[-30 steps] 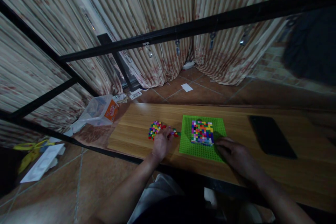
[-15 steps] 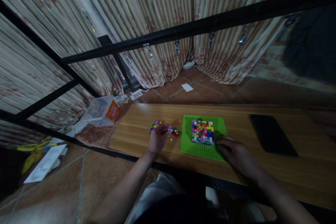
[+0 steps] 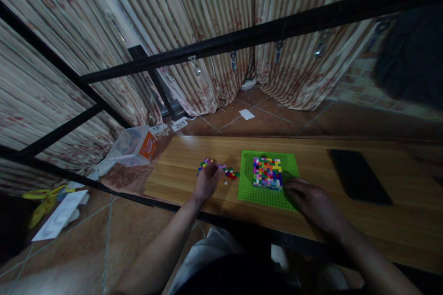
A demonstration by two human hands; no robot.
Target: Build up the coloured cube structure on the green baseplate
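A block of many-coloured toy bricks (image 3: 267, 173) stands on a green studded baseplate (image 3: 246, 184) on the wooden table. My left hand (image 3: 206, 183) is over loose toy bricks (image 3: 229, 173) left of the baseplate, fingers bent and drawn together; anything between the fingertips is too small to make out. More loose bricks (image 3: 206, 162) lie just behind that hand. My right hand (image 3: 311, 200) rests at the right edge of the baseplate, fingers curled and close together beside the brick block. What they hold, if anything, is hidden.
A black flat slab like a tablet (image 3: 360, 177) lies on the table (image 3: 180, 161) at right. A clear plastic bin (image 3: 129, 145) stands on the floor at left. A black metal rail (image 3: 221, 46) with hanging clips crosses in front of the curtains (image 3: 221, 4).
My left hand has shifted slightly left, uncovering more of the loose bricks beside the baseplate. My right hand and the brick block stay nearly where they were.
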